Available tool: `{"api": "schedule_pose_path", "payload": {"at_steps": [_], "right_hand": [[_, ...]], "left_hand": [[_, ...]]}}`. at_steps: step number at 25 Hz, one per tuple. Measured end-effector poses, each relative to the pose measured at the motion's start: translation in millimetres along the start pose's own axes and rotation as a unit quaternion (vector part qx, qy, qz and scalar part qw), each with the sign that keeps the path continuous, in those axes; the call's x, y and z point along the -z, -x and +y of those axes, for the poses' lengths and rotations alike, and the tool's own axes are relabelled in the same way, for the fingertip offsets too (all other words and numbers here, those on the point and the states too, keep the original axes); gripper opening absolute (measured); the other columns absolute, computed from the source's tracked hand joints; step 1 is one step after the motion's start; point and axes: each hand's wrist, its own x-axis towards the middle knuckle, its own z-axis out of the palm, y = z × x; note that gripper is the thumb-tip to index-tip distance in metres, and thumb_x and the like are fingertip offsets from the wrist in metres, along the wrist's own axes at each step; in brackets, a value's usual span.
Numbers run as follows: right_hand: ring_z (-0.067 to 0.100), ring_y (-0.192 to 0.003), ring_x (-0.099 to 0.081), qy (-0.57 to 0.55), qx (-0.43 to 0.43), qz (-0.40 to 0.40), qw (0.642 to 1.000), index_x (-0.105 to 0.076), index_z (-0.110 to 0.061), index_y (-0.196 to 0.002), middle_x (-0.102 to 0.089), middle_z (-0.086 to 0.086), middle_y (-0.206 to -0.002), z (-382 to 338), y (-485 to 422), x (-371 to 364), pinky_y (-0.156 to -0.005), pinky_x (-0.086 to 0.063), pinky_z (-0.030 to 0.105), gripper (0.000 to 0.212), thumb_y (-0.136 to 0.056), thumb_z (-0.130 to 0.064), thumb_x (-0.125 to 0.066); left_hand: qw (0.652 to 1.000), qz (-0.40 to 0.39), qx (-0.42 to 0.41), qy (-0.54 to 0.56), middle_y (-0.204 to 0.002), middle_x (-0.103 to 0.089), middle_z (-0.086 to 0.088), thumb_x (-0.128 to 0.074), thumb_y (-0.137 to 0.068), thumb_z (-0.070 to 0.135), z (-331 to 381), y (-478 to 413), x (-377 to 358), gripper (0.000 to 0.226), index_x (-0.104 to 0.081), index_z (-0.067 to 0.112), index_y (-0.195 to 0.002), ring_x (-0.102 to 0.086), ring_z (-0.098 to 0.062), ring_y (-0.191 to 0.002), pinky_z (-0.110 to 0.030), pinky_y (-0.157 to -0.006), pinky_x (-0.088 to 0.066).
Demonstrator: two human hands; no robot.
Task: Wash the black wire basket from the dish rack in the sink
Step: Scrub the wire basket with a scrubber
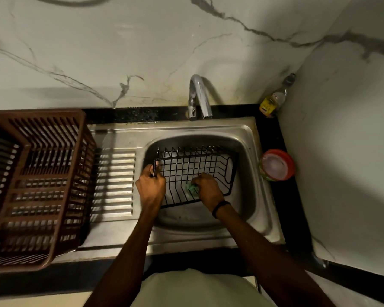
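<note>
Sink (248, 134) steel, wall (98, 52) marble; left hand (151, 185) grips basket (193, 160) rim, right hand (208, 189) clutches sponge (192, 189).

Dim, warm light comes from the left — the tap (196, 94) throws a soft shadow rightward on the marble wall (142, 41), and bright stripes cross the drainboard (113, 173). The sink (248, 134) bowl is murky. Straight edges bend toward the corners — wide-angle; the left hand (152, 185) is slightly blurred.

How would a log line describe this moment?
left hand grips black wire basket | right hand holds green scrubber on it | basket inside sink
</note>
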Motion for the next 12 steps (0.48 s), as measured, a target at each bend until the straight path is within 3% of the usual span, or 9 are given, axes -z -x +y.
{"api": "schedule_pose_path", "payload": {"at_steps": [3,5,8,12], "right_hand": [[0.024,-0.12,-0.053,0.007,0.047,-0.051,0.998,-0.072,-0.006,-0.112,-0.062,0.013,-0.122,12.5,17.0,-5.8,-0.103,-0.035,0.016,0.029,-0.088,0.005,-0.06],[0.022,-0.119,-0.053,-0.007,0.049,-0.04,0.998,-0.072,-0.007,-0.111,-0.061,0.01,-0.122,15.3,19.6,-1.7,-0.098,-0.032,0.013,0.028,-0.089,0.004,-0.06],[0.024,-0.121,-0.052,-0.014,0.0,0.008,1.0,-0.068,-0.002,-0.116,-0.057,0.012,-0.128,14.0,5.1,-3.6,-0.097,-0.031,0.012,0.026,-0.093,0.0,-0.057],[0.022,-0.123,-0.05,0.027,0.06,-0.063,0.996,-0.068,-0.01,-0.121,-0.057,0.009,-0.129,27.4,21.0,-10.9,-0.105,-0.035,0.02,0.036,-0.09,0.005,-0.057]], "left_hand": [[1.0,0.005,0.009,0.007,-0.072,-0.062,-0.006,-0.054,-0.104,0.033,-8.0,-10.7,3.7,0.029,-0.064,0.012,-0.086,-0.057,-0.025,-0.065,-0.046,-0.073,-0.057],[1.0,0.006,0.021,0.011,-0.073,-0.065,-0.007,-0.054,-0.104,0.035,-13.9,-7.2,2.2,0.03,-0.066,0.012,-0.088,-0.06,-0.024,-0.066,-0.047,-0.074,-0.058],[0.999,-0.005,0.033,0.01,-0.073,-0.066,-0.006,-0.054,-0.103,0.037,-9.2,-1.7,-3.1,0.031,-0.069,0.012,-0.094,-0.061,-0.021,-0.064,-0.044,-0.072,-0.058],[0.999,-0.001,0.037,-0.005,-0.076,-0.067,-0.007,-0.057,-0.102,0.025,-8.5,-4.6,3.5,0.019,-0.068,0.012,-0.093,-0.063,-0.028,-0.07,-0.049,-0.077,-0.058]]}}
